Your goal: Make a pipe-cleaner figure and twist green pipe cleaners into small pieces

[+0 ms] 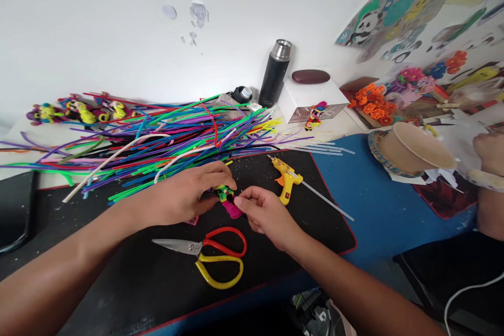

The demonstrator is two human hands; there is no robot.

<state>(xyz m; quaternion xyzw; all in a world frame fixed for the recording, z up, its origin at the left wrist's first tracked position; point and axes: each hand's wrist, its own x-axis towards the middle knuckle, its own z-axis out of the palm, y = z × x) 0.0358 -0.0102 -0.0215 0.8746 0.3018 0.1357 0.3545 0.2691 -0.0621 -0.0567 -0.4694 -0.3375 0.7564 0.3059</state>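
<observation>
- Workpiece: small fuzzy figure (232, 210); green and yellow at the upper part, black in the middle, magenta and ribbed at the lower end; it is tilted, and fingers hide part of it, so its full outline cannot be told.
- Location: between the two hands, above the black mat (157, 296); beyond the scissors (199, 248) as seen by the wearer.
- Left hand (191, 191): fingers bent and closed on the upper, green part of the figure.
- Right hand (265, 215): thumb and forefinger pinched together on the figure's side, near the magenta part.
- Near side: scissors flat on the mat, blades pointing left; one handle loop red, the other yellow.
- Right side: yellow glue gun (289, 181) lying on the mat, nozzle pointing away; a translucent glue stick (328, 201) extends from its rear.
- Far side: broad pile of coloured pipe cleaners (189, 139) — the main obstruction; its near ends overlap the mat behind the left hand.
- Behind the pile: black flask (273, 76), upright; white box (295, 95) beside it, with a brown case (311, 76) on top; another small figure (314, 116) stands against the box.
</observation>
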